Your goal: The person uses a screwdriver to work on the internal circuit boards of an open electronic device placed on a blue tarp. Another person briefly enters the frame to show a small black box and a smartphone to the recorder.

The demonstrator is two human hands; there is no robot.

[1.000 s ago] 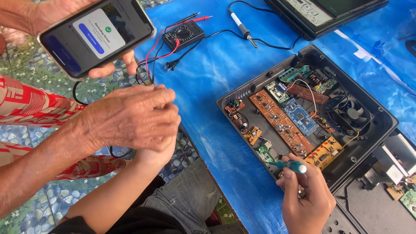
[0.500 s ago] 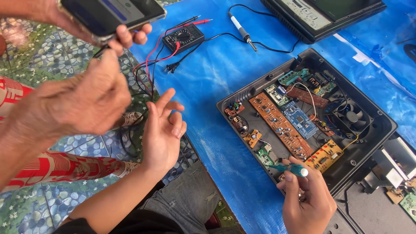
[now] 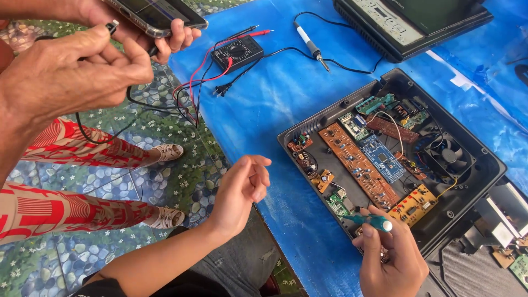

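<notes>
- While the right hand (image 3: 393,258) is clamped on a teal-handled screwdriver (image 3: 369,221), its tip rests at the near edge of the circuit boards inside an opened black device casing (image 3: 484,165).
- Left hand (image 3: 239,192): raised off the table, holding nothing, fingers loosely curled with the palm turned right; it hovers over the near left edge of the blue sheet (image 3: 264,104) covering the table.
- Casing contents: a long brown board (image 3: 357,162), a blue board (image 3: 383,158) just right of it, a yellow board (image 3: 413,202) nearer, and a round fan (image 3: 446,155) at the right.
- Far side of the sheet: a black multimeter (image 3: 237,52) with red and black leads, a soldering iron (image 3: 309,44) to its right, and a second dark device (image 3: 407,25) at the far right.
- Another person, far left: one hand (image 3: 66,71) pinches a black cable end, the other grips a phone (image 3: 159,14); red patterned trousers (image 3: 71,151) and sandals stand on the pebble-pattern floor (image 3: 181,181).
</notes>
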